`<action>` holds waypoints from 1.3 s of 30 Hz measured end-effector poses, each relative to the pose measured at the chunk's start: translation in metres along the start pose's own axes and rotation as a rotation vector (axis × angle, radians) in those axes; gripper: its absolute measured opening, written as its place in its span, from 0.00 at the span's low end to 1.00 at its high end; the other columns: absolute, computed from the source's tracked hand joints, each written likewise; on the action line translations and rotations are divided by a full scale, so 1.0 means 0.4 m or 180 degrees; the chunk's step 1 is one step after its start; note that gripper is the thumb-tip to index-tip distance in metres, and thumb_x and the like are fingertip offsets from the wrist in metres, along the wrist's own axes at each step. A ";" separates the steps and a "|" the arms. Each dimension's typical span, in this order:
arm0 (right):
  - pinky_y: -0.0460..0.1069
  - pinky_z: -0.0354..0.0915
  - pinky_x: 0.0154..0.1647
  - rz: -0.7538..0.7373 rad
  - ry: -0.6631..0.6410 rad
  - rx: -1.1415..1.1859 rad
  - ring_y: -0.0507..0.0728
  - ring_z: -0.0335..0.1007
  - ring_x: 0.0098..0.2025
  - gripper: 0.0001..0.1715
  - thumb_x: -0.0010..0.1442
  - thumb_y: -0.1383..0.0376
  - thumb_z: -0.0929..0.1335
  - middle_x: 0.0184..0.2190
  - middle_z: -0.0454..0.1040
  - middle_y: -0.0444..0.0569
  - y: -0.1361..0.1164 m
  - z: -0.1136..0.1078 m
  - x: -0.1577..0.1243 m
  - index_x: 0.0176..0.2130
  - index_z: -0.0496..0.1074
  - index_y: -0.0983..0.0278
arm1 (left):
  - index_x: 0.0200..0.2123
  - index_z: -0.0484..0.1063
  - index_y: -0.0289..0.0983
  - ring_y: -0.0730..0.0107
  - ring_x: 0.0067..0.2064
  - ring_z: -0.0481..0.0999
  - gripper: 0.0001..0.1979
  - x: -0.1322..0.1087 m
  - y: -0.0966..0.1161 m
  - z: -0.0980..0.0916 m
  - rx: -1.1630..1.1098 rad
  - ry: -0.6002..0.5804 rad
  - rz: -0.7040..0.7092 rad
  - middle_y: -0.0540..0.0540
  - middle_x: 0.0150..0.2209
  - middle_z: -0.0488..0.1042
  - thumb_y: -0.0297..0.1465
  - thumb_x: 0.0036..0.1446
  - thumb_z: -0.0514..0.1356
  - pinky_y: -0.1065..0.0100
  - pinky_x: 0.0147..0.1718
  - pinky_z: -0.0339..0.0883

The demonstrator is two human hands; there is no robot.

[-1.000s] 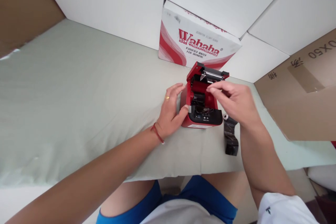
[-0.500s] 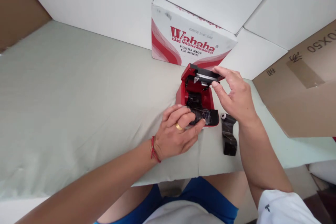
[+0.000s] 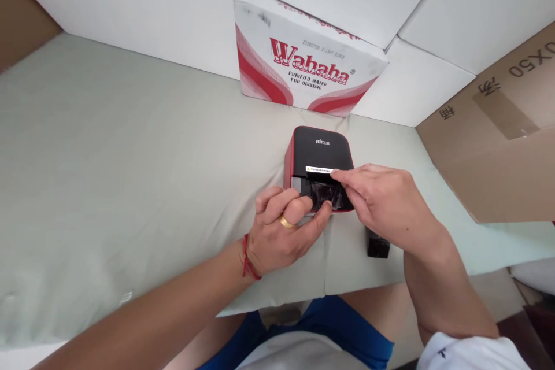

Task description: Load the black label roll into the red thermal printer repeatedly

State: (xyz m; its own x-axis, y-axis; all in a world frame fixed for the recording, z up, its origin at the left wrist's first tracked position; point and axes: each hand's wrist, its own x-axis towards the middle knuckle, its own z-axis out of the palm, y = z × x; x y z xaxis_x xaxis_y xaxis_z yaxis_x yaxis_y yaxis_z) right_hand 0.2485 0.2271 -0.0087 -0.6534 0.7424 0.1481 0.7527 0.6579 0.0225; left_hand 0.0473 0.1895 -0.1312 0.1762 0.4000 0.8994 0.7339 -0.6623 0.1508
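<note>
A red and black label printer sits on the cloth in front of me, its black lid lowered over the body. Dark shiny ribbon film shows at the front, below the white warning strip on the lid's edge. My left hand, with a ring and a red string bracelet, has curled fingers at the printer's front left, thumb and fingertips on the film. My right hand presses the lid's front right edge with its fingers together. A black ribbon cassette lies to the right, mostly hidden by that hand.
Behind the printer leans a white and red Wahaha water carton against white boxes. A brown cardboard box stands at right, another brown one at far left. Pale green cloth covers the table.
The printer lid has swung down from raised to lowered, my right hand moving down with it. My left hand stays at the front. The loose cassette is now more covered.
</note>
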 end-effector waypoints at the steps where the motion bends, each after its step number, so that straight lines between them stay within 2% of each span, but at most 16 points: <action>1: 0.54 0.71 0.34 -0.0035 -0.0037 -0.0105 0.62 0.84 0.40 0.21 0.69 0.74 0.64 0.43 0.89 0.53 -0.004 -0.002 0.003 0.49 0.84 0.61 | 0.48 0.81 0.47 0.61 0.46 0.74 0.14 0.000 0.000 -0.002 -0.0009 0.0001 -0.0009 0.48 0.35 0.74 0.24 0.62 0.66 0.57 0.50 0.68; 5: 0.54 0.66 0.29 -0.0116 -0.0246 -0.0316 0.62 0.83 0.36 0.20 0.65 0.75 0.65 0.39 0.89 0.53 -0.010 -0.010 0.017 0.46 0.84 0.61 | 0.48 0.81 0.51 0.62 0.47 0.73 0.16 -0.002 0.002 -0.004 -0.0076 -0.0017 -0.0073 0.49 0.37 0.74 0.25 0.61 0.68 0.58 0.51 0.68; 8: 0.54 0.66 0.29 -0.0119 -0.0186 -0.0258 0.61 0.83 0.34 0.20 0.66 0.75 0.65 0.36 0.88 0.51 -0.007 -0.007 0.020 0.45 0.85 0.61 | 0.48 0.82 0.48 0.63 0.47 0.73 0.15 -0.005 0.006 -0.001 -0.0176 -0.0042 -0.0065 0.49 0.38 0.75 0.24 0.61 0.67 0.59 0.52 0.67; 11: 0.54 0.70 0.32 0.0024 0.0203 -0.0007 0.61 0.83 0.34 0.18 0.70 0.74 0.66 0.36 0.88 0.50 -0.003 0.017 0.008 0.48 0.85 0.62 | 0.48 0.82 0.46 0.61 0.48 0.72 0.15 -0.008 0.007 -0.002 -0.0279 -0.0065 -0.0217 0.48 0.38 0.75 0.23 0.62 0.66 0.58 0.52 0.67; 14: 0.56 0.76 0.43 -0.0030 0.0733 0.0410 0.62 0.82 0.43 0.19 0.70 0.76 0.66 0.46 0.88 0.54 0.001 0.055 -0.023 0.52 0.83 0.65 | 0.56 0.79 0.46 0.60 0.48 0.73 0.21 -0.009 -0.004 -0.009 -0.0665 -0.0159 -0.0424 0.47 0.40 0.75 0.23 0.62 0.64 0.55 0.53 0.68; 16: 0.60 0.77 0.55 -0.0233 0.0956 0.0796 0.63 0.81 0.52 0.23 0.68 0.80 0.65 0.53 0.86 0.57 0.004 0.078 -0.055 0.53 0.83 0.64 | 0.62 0.74 0.46 0.59 0.49 0.73 0.25 -0.007 -0.023 -0.011 -0.0971 -0.0193 -0.0741 0.46 0.44 0.75 0.24 0.63 0.63 0.54 0.54 0.68; 18: 0.64 0.74 0.64 -0.0345 0.1052 0.1092 0.64 0.78 0.60 0.27 0.67 0.82 0.64 0.57 0.85 0.57 0.004 0.096 -0.089 0.54 0.83 0.62 | 0.67 0.69 0.47 0.58 0.53 0.73 0.28 -0.006 -0.050 -0.005 -0.1292 -0.0216 -0.1298 0.44 0.50 0.75 0.26 0.65 0.62 0.53 0.56 0.69; 20: 0.64 0.74 0.65 -0.0341 0.1057 0.1205 0.64 0.76 0.64 0.31 0.66 0.84 0.63 0.58 0.84 0.56 0.001 0.110 -0.119 0.57 0.82 0.61 | 0.70 0.66 0.50 0.56 0.57 0.72 0.30 -0.008 -0.080 0.012 -0.1829 -0.0342 -0.1805 0.44 0.55 0.74 0.30 0.66 0.63 0.52 0.59 0.69; 22: 0.63 0.74 0.64 -0.0309 0.1079 0.1205 0.64 0.75 0.65 0.35 0.66 0.85 0.63 0.61 0.82 0.57 -0.005 0.122 -0.141 0.61 0.80 0.61 | 0.72 0.64 0.52 0.52 0.66 0.69 0.35 -0.011 -0.106 0.035 -0.2604 -0.0485 -0.2321 0.44 0.64 0.69 0.36 0.63 0.66 0.49 0.65 0.66; 25: 0.64 0.74 0.64 -0.0266 0.1189 0.1203 0.64 0.75 0.64 0.36 0.66 0.85 0.63 0.62 0.82 0.58 -0.015 0.137 -0.154 0.64 0.78 0.61 | 0.74 0.59 0.58 0.48 0.78 0.57 0.44 -0.013 -0.127 0.063 -0.3777 -0.0524 -0.2873 0.49 0.76 0.60 0.40 0.57 0.72 0.46 0.76 0.54; 29: 0.64 0.75 0.62 -0.0213 0.1303 0.1213 0.63 0.76 0.63 0.36 0.66 0.85 0.63 0.60 0.83 0.57 -0.021 0.144 -0.152 0.62 0.79 0.60 | 0.74 0.60 0.60 0.47 0.83 0.47 0.46 -0.004 -0.131 0.075 -0.4537 -0.0540 -0.3291 0.54 0.80 0.56 0.39 0.54 0.73 0.45 0.81 0.44; 33: 0.64 0.76 0.61 -0.0226 0.1319 0.1218 0.63 0.77 0.60 0.32 0.66 0.85 0.64 0.58 0.84 0.58 -0.018 0.140 -0.145 0.59 0.80 0.61 | 0.75 0.55 0.63 0.49 0.84 0.41 0.52 0.004 -0.144 0.076 -0.4638 -0.0632 -0.3454 0.56 0.80 0.54 0.36 0.51 0.74 0.43 0.83 0.36; 36: 0.65 0.76 0.62 -0.0254 0.1358 0.1186 0.63 0.77 0.60 0.29 0.65 0.85 0.64 0.56 0.85 0.60 -0.016 0.137 -0.135 0.55 0.82 0.64 | 0.76 0.52 0.67 0.48 0.85 0.41 0.57 0.003 -0.157 0.080 -0.4719 -0.0721 -0.3612 0.58 0.80 0.54 0.33 0.49 0.74 0.39 0.82 0.37; 39: 0.65 0.77 0.62 -0.0336 0.1476 0.1113 0.64 0.77 0.61 0.27 0.64 0.86 0.65 0.55 0.85 0.61 -0.018 0.133 -0.118 0.52 0.82 0.65 | 0.75 0.52 0.67 0.47 0.84 0.41 0.58 0.002 -0.160 0.083 -0.4801 -0.0705 -0.3776 0.58 0.80 0.54 0.31 0.46 0.73 0.38 0.82 0.40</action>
State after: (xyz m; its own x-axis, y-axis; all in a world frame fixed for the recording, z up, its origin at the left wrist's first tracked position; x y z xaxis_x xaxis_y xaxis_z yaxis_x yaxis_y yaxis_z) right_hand 0.2698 0.1941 -0.0685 -0.5605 0.5899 0.5813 0.5629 0.7862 -0.2550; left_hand 0.0223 0.2534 -0.1540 0.2463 0.9681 0.0460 -0.5402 0.0977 0.8358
